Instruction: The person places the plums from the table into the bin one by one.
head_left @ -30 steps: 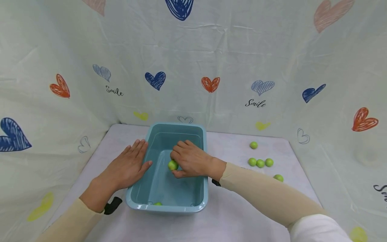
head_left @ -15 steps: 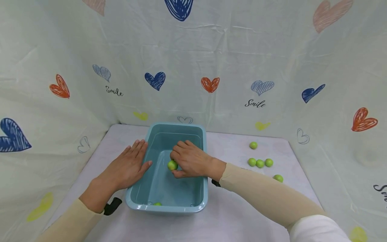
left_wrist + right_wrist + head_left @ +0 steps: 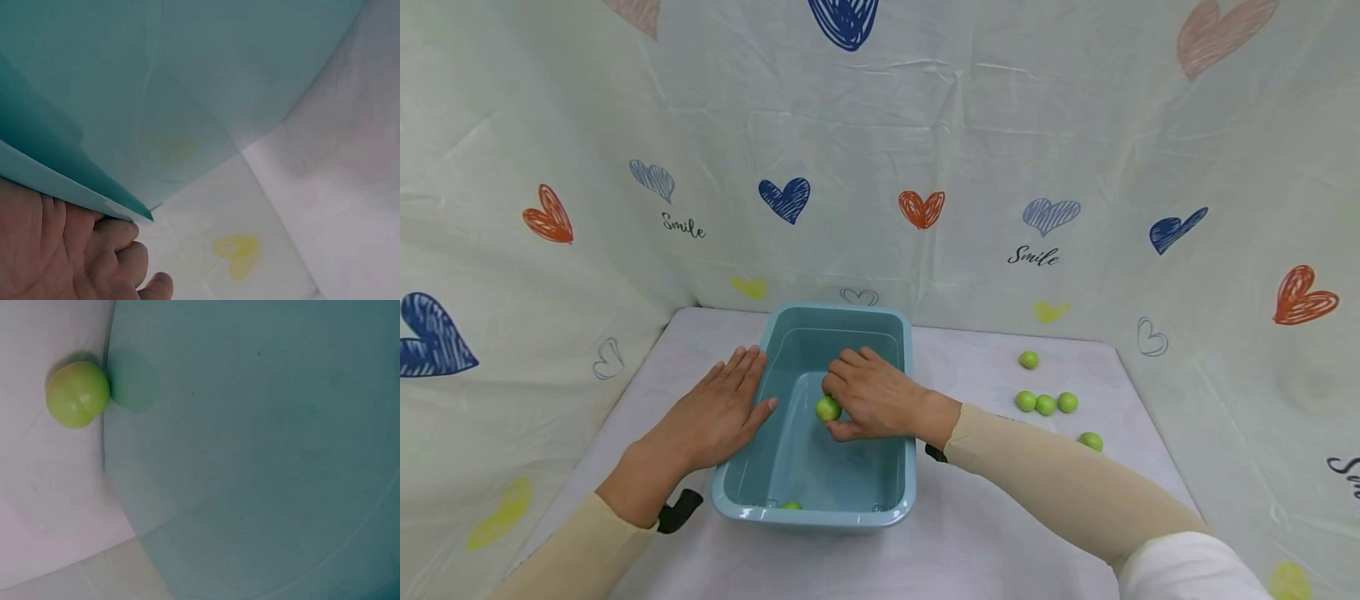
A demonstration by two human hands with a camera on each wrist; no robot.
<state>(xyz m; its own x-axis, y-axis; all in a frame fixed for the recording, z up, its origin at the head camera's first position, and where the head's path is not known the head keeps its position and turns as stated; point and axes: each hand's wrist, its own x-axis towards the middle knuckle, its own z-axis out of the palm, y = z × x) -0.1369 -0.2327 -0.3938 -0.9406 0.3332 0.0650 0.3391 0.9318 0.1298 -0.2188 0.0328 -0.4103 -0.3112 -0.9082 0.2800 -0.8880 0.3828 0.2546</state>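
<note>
1. Since the earlier frame, hardly anything has moved: both hands, the blue basin (image 3: 820,518) and the held green fruit (image 3: 828,409) keep their places, with only a faint drift of the whole head view.
2. The right hand (image 3: 880,396), at the middle of the head view, reaches over the basin's right rim with its fingers curled, pinching the held green fruit between fingers and thumb, inside the basin's outline.
3. The left hand (image 3: 711,417), left of centre, rests along the basin's left rim, its fingers straight and close together, the thumb over the edge; the left wrist view shows the rim against its fingers.
4. A second fruit (image 3: 791,505) shows in part at the basin's near end, low in the frame, mostly hidden by the front rim.
5. At right of centre, five loose fruits (image 3: 1046,405) lie on the pale table (image 3: 985,517): one farthest back, three in a row, one partly behind the right forearm.
6. In the right wrist view, a green fruit at upper left sits on the table beside the basin wall.
</note>
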